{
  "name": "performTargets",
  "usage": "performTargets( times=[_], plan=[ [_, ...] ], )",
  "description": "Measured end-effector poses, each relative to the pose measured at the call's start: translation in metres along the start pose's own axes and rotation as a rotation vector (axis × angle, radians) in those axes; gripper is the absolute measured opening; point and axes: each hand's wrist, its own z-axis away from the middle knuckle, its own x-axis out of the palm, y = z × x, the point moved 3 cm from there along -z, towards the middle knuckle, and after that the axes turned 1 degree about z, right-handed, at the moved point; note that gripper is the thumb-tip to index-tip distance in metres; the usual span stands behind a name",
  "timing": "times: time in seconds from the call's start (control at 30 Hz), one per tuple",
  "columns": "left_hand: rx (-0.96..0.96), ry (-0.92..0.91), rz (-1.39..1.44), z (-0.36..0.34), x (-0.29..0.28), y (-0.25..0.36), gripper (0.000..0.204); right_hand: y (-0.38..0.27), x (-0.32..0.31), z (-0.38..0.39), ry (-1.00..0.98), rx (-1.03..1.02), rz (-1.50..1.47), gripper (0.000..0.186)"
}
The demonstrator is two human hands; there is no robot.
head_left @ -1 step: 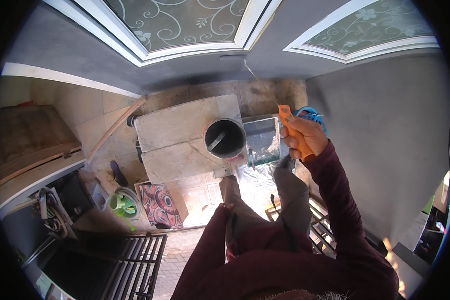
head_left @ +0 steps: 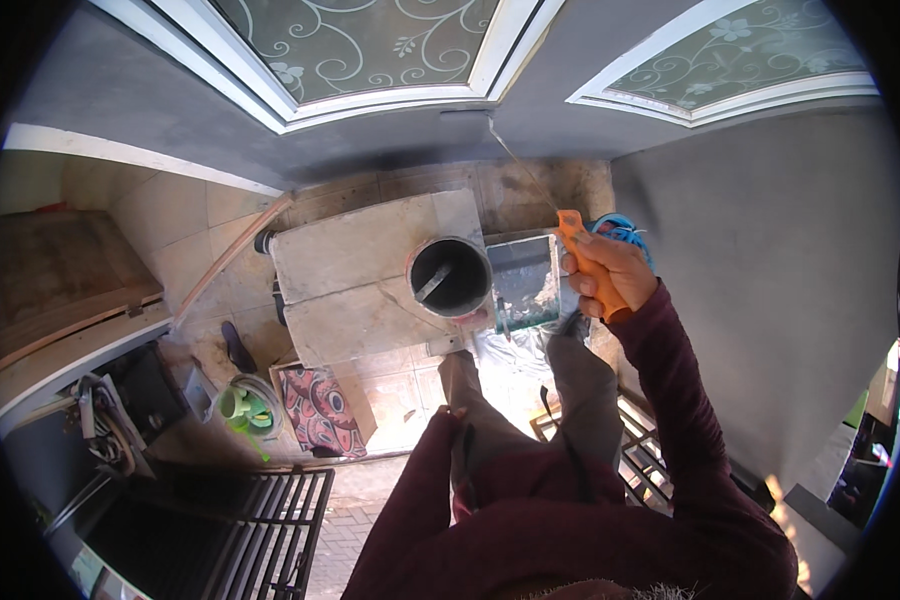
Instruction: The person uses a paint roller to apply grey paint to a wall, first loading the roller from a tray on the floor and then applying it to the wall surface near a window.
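My right hand (head_left: 610, 270) is closed round the orange handle of a paint roller (head_left: 582, 245). From the handle a thin metal rod runs forward to the grey wall (head_left: 370, 140), where the grey roller head lies against it below the white window frame. My left hand (head_left: 457, 411) hangs low by my left trouser leg; only a little of it shows past the sleeve, its fingers mostly hidden. In front of me a round bucket (head_left: 473, 310) with a dark inside and a stick in it stands at the right end of a pale board platform (head_left: 340, 260).
Right of the bucket sits a paint-smeared rectangular tray (head_left: 530, 280), with a blue coiled item (head_left: 625, 235) beyond. A second grey wall (head_left: 770, 250) rises at the right. On the left floor lie a patterned box (head_left: 320, 410), a green cup (head_left: 232, 403) and a dark sandal (head_left: 236, 347).
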Motion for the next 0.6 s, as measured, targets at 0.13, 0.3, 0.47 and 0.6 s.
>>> performTargets(
  times=[0.13, 0.3, 0.47, 0.6],
  plan=[
    [0.082, 0.053, -0.069, 0.004, -0.005, -0.005, 0.057, -0.006, 0.006, 0.012, -0.013, 0.0, 0.004, 0.019],
    [0.107, 0.081, -0.047, -0.012, -0.002, -0.018, 0.052, -0.011, 0.007, 0.018, -0.013, 0.005, 0.003, 0.019],
    [0.166, 0.092, -0.054, -0.016, 0.0, -0.022, 0.05, -0.012, 0.008, 0.018, -0.022, 0.009, 0.01, 0.017],
    [0.092, 0.056, -0.033, -0.014, 0.0, -0.02, 0.049, -0.003, -0.003, -0.008, -0.003, 0.036, 0.014, 0.018]
  ],
)
